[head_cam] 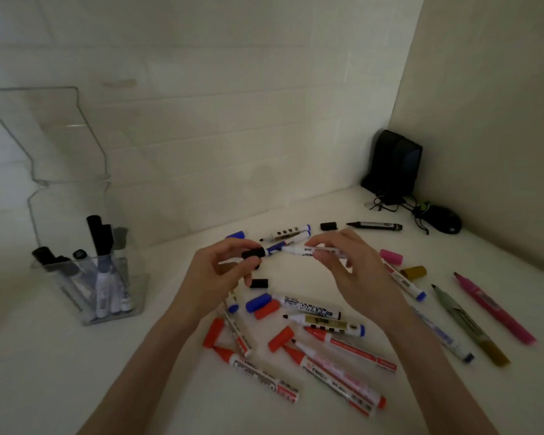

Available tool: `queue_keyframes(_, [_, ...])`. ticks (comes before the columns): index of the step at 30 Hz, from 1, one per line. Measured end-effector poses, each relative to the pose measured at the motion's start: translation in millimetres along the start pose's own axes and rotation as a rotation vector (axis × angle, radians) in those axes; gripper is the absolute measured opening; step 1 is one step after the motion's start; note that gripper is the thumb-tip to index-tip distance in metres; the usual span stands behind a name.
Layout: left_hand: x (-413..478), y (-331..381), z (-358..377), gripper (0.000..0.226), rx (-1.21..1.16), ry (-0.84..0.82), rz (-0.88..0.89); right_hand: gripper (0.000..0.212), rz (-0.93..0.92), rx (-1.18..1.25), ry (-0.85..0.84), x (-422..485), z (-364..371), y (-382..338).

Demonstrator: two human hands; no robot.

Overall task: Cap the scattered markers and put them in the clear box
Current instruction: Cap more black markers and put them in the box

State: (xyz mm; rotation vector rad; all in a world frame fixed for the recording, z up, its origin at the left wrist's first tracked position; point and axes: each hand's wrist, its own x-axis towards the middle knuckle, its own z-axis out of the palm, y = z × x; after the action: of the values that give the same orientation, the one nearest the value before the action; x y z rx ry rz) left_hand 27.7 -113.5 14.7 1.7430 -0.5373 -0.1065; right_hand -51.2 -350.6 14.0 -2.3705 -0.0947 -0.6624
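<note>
My right hand (346, 265) holds a white marker (308, 250) level above the table, tip pointing left. Just left of that tip, my left hand (223, 268) pinches a black cap (252, 253); cap and tip are nearly touching. Below the hands lie several uncapped markers and loose caps: red markers (349, 343), a blue cap (258, 302), a red cap (280, 339), a black cap (259, 283). A pink marker (493, 309) and an olive marker (468, 324) lie at the right. The clear box (88, 271) at the left, lid raised, holds several capped markers.
A black device (393, 164) with cables and a black mouse (443, 219) sit in the far right corner. A black marker (374, 226) and its cap (328, 226) lie near the back. White walls close off the back and right of the white table (107, 372).
</note>
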Motion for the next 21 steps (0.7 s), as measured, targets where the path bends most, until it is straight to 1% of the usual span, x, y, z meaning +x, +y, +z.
queue_keyframes(4, [-4.2, -6.5, -3.6, 0.018, -0.044, 0.028, -0.025, 0.025, -0.024, -0.011, 0.026, -6.2, 15.6, -6.5])
queue_keyframes(7, [-5.6, -7.9, -3.9, 0.018, -0.031, 0.018, -0.023, 0.031, -0.04, -0.015, 0.036, -7.0, 19.9, -4.8])
queue_keyframes(13, [-4.3, -12.7, -3.8, 0.02, 0.04, -0.014, 0.007, 0.022, -0.089, -0.071, 0.048, -9.0, 28.8, -7.5])
queue_keyframes(16, [-4.9, -12.7, 1.7, 0.022, 0.084, -0.033, 0.008, 0.024, -0.111, -0.103, 0.038, -10.7, 32.8, -11.1])
queue_keyframes(21, [-9.0, -15.3, 10.3, 0.027, 0.164, 0.009, 0.059, 0.03, -0.104, -0.154, 0.07, -15.4, 40.5, -14.2])
